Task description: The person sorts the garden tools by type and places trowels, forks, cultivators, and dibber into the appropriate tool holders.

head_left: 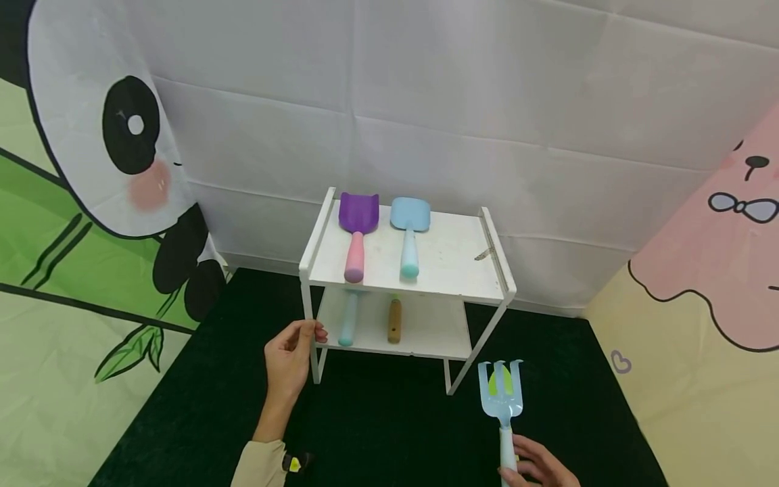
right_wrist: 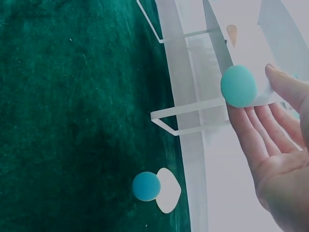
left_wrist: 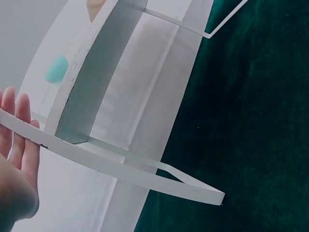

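Light-blue fork (head_left: 502, 410) in right hand (head_left: 538, 465) partly hides green object (head_left: 508, 383); scoops (head_left: 359, 212) on shelf (head_left: 456, 264).

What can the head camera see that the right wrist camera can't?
Only the head view shows the purple scoop, the panda picture and the left hand. Only the right wrist view shows the turquoise handle end of the fork. Both show the right hand, the white rack and the dark green floor.
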`<state>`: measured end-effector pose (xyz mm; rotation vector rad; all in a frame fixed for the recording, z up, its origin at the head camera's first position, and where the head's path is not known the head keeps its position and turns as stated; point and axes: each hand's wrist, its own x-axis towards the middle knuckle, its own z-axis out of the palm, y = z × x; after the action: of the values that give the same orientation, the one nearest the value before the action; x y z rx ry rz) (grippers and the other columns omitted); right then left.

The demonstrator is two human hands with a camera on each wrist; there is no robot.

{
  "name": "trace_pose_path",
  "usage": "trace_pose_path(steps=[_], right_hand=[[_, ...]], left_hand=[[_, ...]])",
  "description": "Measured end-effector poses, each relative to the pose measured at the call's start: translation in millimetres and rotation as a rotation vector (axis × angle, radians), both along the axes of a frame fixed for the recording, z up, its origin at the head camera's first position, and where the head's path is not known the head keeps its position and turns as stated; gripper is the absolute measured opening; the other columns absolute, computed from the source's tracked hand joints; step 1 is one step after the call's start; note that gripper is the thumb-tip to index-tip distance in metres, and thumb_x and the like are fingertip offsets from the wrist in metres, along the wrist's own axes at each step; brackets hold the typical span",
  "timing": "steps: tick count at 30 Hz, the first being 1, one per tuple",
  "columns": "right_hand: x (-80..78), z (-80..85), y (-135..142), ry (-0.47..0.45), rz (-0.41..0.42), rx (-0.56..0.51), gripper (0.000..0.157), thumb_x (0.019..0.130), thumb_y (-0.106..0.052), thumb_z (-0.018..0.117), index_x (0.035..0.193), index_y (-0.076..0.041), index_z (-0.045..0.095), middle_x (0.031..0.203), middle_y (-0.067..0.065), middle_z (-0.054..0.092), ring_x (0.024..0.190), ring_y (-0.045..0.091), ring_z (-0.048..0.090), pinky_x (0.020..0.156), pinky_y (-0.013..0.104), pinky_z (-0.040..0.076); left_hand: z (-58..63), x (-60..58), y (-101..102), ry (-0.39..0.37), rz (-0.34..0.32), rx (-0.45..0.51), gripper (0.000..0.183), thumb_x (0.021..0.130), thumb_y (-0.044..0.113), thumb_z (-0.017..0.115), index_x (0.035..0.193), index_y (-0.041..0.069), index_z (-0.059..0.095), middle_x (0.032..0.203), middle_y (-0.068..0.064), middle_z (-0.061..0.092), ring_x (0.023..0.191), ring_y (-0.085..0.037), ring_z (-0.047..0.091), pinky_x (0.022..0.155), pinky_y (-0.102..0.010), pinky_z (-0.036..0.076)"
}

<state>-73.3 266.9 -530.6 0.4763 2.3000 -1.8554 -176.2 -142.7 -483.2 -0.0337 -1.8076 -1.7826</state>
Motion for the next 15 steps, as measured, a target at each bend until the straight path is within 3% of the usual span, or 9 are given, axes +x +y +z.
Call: trace_pose_path(steps=[4,11,15], right_hand=[[0.3,7.6,-7.6,0.011,0.03,-0.031,0.066,0.082,-0.011,0.082,0.139,0.005,0.052,0.125,0.019,0.063,0.102,0.029,0.071,0.083,0.039,0.061],[1.1,16.6,-20.7,0.032,0.058,0.033,0.06,0.084,-0.014,0.083,0.136,0.0,0.057,0.124,0.017,0.064,0.102,0.026,0.072,0.081,0.035,0.062],[1.3,21.7,-27.2,0.055,0.085,0.039,0.057,0.085,-0.01,0.081,0.135,0.0,0.058,0.124,0.018,0.063,0.101,0.026,0.072,0.081,0.034,0.062]], left_hand=[[-2.6,-1.2,-0.6,0.005,0.0,-0.001,0.021,0.105,0.002,0.055,0.095,-0.009,0.07,0.088,-0.017,0.072,0.076,-0.009,0.069,0.078,-0.018,0.056],[-26.5,-14.2,-7.5,-0.021,0.002,0.01,0.021,0.106,0.005,0.056,0.096,-0.005,0.072,0.089,-0.013,0.073,0.078,-0.01,0.069,0.079,-0.019,0.056],[-30.0,-15.4,-9.1,-0.006,-0.01,0.013,0.02,0.106,0.006,0.057,0.097,-0.003,0.073,0.09,-0.012,0.074,0.079,-0.011,0.07,0.08,-0.02,0.057]])
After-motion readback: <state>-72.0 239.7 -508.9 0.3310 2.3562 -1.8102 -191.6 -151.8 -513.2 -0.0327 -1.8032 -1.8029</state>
